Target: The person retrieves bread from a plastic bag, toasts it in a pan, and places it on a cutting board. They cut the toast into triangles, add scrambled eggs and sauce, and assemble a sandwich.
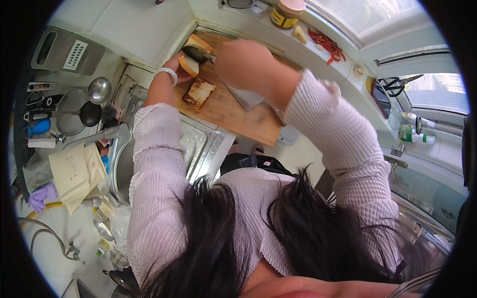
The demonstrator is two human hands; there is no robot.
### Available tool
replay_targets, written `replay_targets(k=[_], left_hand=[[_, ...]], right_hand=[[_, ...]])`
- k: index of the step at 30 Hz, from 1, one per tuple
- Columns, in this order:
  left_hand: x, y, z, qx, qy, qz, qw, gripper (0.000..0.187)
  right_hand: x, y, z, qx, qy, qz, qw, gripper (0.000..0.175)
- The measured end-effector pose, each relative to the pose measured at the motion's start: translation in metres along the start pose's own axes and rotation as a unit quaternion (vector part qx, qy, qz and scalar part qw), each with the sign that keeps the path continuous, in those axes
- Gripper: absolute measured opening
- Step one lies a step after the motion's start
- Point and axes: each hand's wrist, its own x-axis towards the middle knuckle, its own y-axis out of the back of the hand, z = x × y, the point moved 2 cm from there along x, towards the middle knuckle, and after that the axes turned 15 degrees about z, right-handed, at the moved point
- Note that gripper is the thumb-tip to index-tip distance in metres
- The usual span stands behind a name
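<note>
My left hand (173, 66) holds a slice of white bread (189, 66) on edge by its left side, at the far left of a wooden cutting board (238, 115). Blurred by motion, my right hand (240, 61) is closed around a utensil whose dark, rounded head (195, 54) lies beside that slice. Its handle is hidden by my fist. Behind the head rests another piece of bread (199, 43) with a golden crust. A browned, toasted slice (199, 93) lies flat on the board nearer to me. Under my right forearm shows a flat grey blade (244, 97), partly covered.
A steel sink (195, 136) adjoins the board on the left. Ladles (99, 90) and a grater (76, 55) hang on the left wall. The windowsill holds a lidded jar (287, 15), dried red chillies (326, 44) and ginger (299, 34). Scissors (398, 85) are farther right.
</note>
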Motion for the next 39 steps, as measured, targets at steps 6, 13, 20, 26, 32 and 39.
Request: replay_targets(k=[6,13,20,26,32,39], left_hand=[[0.007,0.009,-0.007,-0.028,-0.014,0.023,0.999,0.039],[0.015,0.013,-0.016,-0.05,0.014,0.001,0.999,0.037],[-0.003,-0.001,-0.01,-0.05,0.003,-0.015,0.999,0.032],[0.017,-0.001,-0.015,-0.032,-0.032,0.06,0.997,0.025],[0.122,0.004,-0.032,0.033,-0.089,0.05,0.994,0.028],[0.08,-0.015,-0.006,0.077,-0.064,0.117,0.988,0.024]], right_hand=[[0.071,0.037,-0.042,-0.057,0.107,-0.016,0.993,0.021],[0.122,-0.026,-0.086,-0.14,0.231,-0.084,0.959,0.022],[0.127,-0.038,-0.076,-0.175,0.231,-0.103,0.952,0.024],[0.084,0.027,-0.018,-0.123,0.165,-0.043,0.978,0.026],[-0.06,0.075,0.068,0.06,-0.123,0.034,0.99,0.032],[-0.182,-0.078,0.131,0.028,-0.158,0.158,0.974,0.048]])
